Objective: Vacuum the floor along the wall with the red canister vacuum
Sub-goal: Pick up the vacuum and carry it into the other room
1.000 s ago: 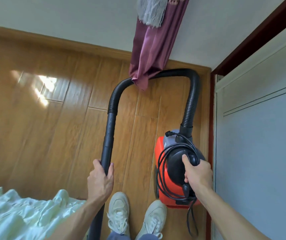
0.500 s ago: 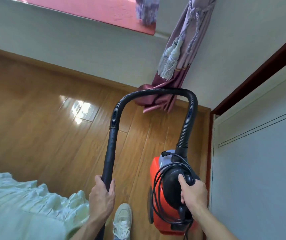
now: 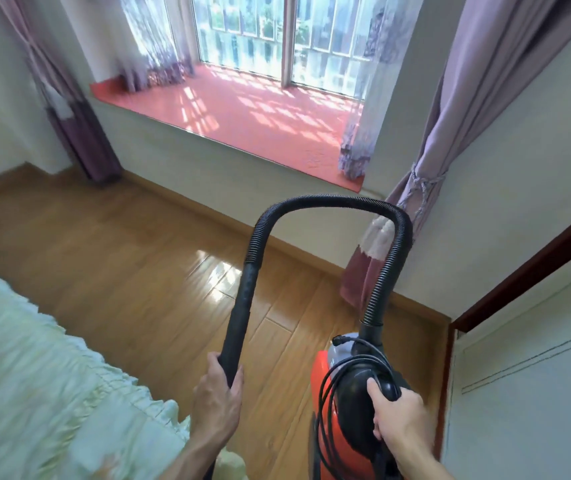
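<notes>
The red canister vacuum (image 3: pixel 324 403) hangs upright at the lower right, its black cord coiled round the black top. My right hand (image 3: pixel 398 420) grips its black carry handle. A ribbed black hose (image 3: pixel 332 201) arches from the canister's top up and over to the black wand (image 3: pixel 242 313). My left hand (image 3: pixel 216 407) grips the wand's lower part; the wand's end is out of view below. The wooden floor (image 3: pixel 121 258) runs to a wooden skirting along the wall under the window.
A bed with pale green ruffled bedding (image 3: pixel 35 375) fills the lower left. A red window ledge (image 3: pixel 242 116) sits ahead, purple curtains hanging at the left (image 3: pixel 69 116) and right (image 3: pixel 450 150). A pale cupboard door (image 3: pixel 536 393) stands close on the right.
The view has tilted up from the floor and my shoes to the window and far wall. Both hands keep their holds on the wand and the canister handle.
</notes>
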{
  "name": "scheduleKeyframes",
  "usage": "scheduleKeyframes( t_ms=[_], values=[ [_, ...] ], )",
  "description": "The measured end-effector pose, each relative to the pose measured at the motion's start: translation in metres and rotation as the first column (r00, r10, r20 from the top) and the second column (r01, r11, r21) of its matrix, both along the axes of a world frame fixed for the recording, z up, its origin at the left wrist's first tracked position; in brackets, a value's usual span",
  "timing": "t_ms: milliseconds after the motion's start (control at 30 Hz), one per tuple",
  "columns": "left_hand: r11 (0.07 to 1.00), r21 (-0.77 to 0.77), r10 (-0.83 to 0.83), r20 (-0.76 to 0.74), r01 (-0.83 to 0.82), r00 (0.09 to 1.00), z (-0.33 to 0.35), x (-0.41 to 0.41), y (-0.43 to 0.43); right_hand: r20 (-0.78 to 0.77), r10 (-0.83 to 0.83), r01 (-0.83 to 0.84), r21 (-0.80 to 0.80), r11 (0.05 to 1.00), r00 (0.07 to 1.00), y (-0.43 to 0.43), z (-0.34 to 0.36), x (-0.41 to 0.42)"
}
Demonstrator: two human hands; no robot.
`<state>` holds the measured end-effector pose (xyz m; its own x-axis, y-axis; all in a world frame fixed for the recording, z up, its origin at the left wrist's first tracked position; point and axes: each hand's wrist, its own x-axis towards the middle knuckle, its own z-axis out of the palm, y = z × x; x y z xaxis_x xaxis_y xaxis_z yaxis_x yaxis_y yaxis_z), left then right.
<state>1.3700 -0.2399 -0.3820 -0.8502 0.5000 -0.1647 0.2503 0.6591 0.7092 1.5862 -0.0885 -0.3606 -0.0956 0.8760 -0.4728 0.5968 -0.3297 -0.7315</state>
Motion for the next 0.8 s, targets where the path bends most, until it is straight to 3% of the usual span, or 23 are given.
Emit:
scheduleKeyframes(
  t_ms=[800],
  values=[
    [0.937, 0.291, 0.250, -0.181, -0.191, 0.951, 0.266, -0.140, -0.002, -0.171, 0.250, -0.192, 0.299, 0.935, 0.953, 0.013, 0.271, -0.180]
  ],
)
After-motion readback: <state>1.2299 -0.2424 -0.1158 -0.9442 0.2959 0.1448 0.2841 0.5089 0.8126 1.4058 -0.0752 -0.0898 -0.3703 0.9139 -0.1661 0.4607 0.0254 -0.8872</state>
